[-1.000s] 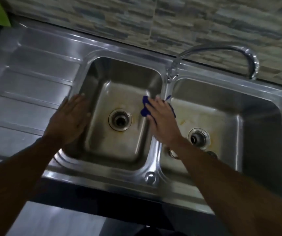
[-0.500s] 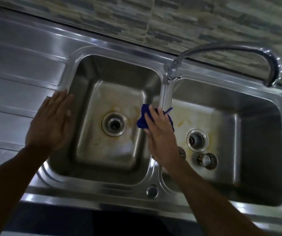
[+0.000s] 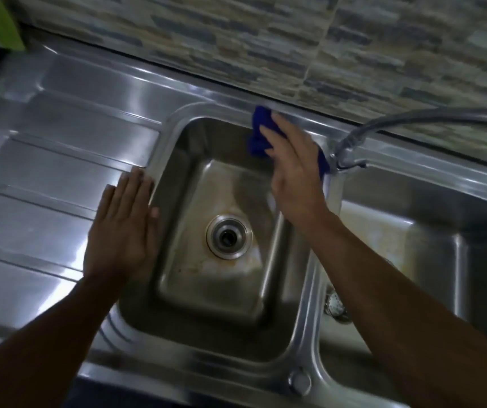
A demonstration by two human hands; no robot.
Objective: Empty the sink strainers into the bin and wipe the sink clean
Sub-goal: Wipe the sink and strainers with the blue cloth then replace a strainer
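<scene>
Blue cloth [image 3: 258, 134] pressed flat under right hand [image 3: 295, 175] at back rim of left stainless-steel basin [image 3: 174, 160]. Unwiped rim likely runs left; left hand [image 3: 123, 228], open and empty, rests there.

Your left hand [image 3: 124, 228] is lying on the drainboard [image 3: 45, 172], just left of the left basin [image 3: 207, 290]; your right hand [image 3: 292, 172] is pressing the cloth [image 3: 261, 131] against that basin's back rim, left of the tap [image 3: 351, 148].
</scene>
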